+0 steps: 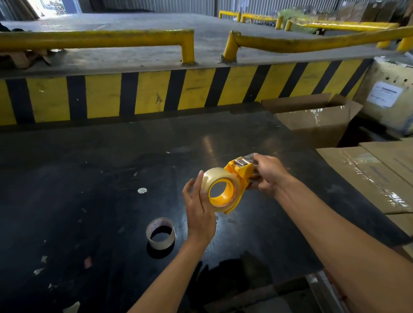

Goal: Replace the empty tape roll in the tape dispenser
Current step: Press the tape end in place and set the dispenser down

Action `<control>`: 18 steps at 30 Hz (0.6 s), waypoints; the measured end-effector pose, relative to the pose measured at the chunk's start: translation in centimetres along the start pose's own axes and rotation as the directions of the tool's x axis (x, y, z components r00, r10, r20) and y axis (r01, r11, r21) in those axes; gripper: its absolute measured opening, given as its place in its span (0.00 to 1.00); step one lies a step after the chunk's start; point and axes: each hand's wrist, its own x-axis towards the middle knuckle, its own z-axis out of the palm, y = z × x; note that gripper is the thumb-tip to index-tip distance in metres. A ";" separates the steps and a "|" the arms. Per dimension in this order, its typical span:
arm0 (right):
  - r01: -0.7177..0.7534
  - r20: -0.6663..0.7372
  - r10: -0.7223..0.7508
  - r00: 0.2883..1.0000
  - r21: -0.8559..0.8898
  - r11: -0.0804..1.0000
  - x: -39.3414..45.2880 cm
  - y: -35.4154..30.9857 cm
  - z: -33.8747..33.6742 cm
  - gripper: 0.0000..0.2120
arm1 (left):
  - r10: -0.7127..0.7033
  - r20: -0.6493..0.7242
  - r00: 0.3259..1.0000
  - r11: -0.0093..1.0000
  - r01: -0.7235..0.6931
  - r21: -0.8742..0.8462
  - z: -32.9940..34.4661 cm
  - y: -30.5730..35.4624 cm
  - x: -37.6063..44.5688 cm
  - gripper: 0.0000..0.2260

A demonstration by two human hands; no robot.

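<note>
Left hand: forearm rises from 6 o'clock; palm turned toward the roll, fingers spread and loose, lying against the left face of the tape roll, not closed around it.
Right hand: forearm comes in from 4 o'clock; fingers wrapped around the far end of the tape dispenser, holding it up above the bench.
Tape dispenser: yellow plastic, held in the air just right of centre, its metal end toward 1 o'clock under the right fingers.
Tape roll: clear, full, seated on the dispenser's yellow hub, open centre facing the camera.
Empty roll: nearly bare core with a thin clear layer, lying flat on the bench at 7 o'clock from the dispenser, apart from both hands.
Bench: black, scuffed, with scraps of tape residue.
Cardboard boxes: stacked at 3 o'clock, taped shut; one open box at 1 o'clock.
Striped barrier: yellow and black, at 12 o'clock behind the bench.
</note>
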 end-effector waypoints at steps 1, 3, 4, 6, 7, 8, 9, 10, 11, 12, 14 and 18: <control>-0.007 -0.013 0.008 1.000 0.021 1.000 0.0 -0.1 0.0 0.15 | 0.025 -0.012 1.000 0.998 -0.025 0.055 0.0 0.1 0.3 0.17; -0.033 -0.040 0.035 0.999 0.053 0.998 -0.1 -0.2 0.2 0.14 | 0.142 -0.021 0.990 0.974 -0.136 0.181 -0.1 0.0 0.7 0.19; -0.043 -0.047 0.047 0.998 0.068 0.997 0.0 -0.3 0.3 0.14 | 0.218 -0.018 0.976 0.944 -0.207 0.256 0.0 -0.1 0.8 0.21; -0.068 -0.059 0.074 0.996 0.097 0.993 -0.1 -0.4 0.6 0.14 | 0.324 0.011 0.946 0.862 -0.300 0.408 0.2 -0.1 0.6 0.28; -0.078 -0.066 0.086 0.994 0.107 0.991 -0.2 -0.5 0.8 0.13 | 0.340 0.030 0.940 0.826 -0.314 0.469 0.2 0.1 0.4 0.33; -0.088 -0.065 0.096 0.993 0.119 0.989 -0.4 -0.6 1.0 0.13 | 0.339 0.053 0.939 0.794 -0.316 0.520 0.3 0.3 0.2 0.37; -0.102 -0.064 0.112 0.992 0.135 0.986 -0.5 -0.7 1.2 0.13 | 0.328 0.082 0.941 0.763 -0.315 0.564 0.3 0.6 0.2 0.40; -0.114 -0.065 0.125 0.990 0.150 0.982 -0.5 -0.8 1.3 0.12 | 0.308 0.112 0.945 0.740 -0.312 0.596 0.3 0.7 0.2 0.43; -0.125 -0.068 0.137 0.988 0.156 0.980 -0.6 -0.9 1.3 0.12 | 0.286 0.137 0.948 0.725 -0.308 0.616 0.3 0.6 0.5 0.46; -0.132 -0.070 0.145 0.987 0.157 0.979 -0.6 -1.1 1.3 0.12 | 0.273 0.157 0.949 0.710 -0.309 0.633 0.2 0.5 0.7 0.49; -0.161 -0.058 0.172 0.983 0.155 0.975 -0.7 -1.4 1.2 0.13 | 0.275 0.190 0.942 0.669 -0.330 0.666 0.1 0.3 1.4 0.51; -0.195 -0.012 0.201 0.980 0.188 0.963 -1.2 -1.9 1.6 0.17 | 0.281 0.199 0.939 0.662 -0.340 0.668 0.1 0.1 2.5 0.43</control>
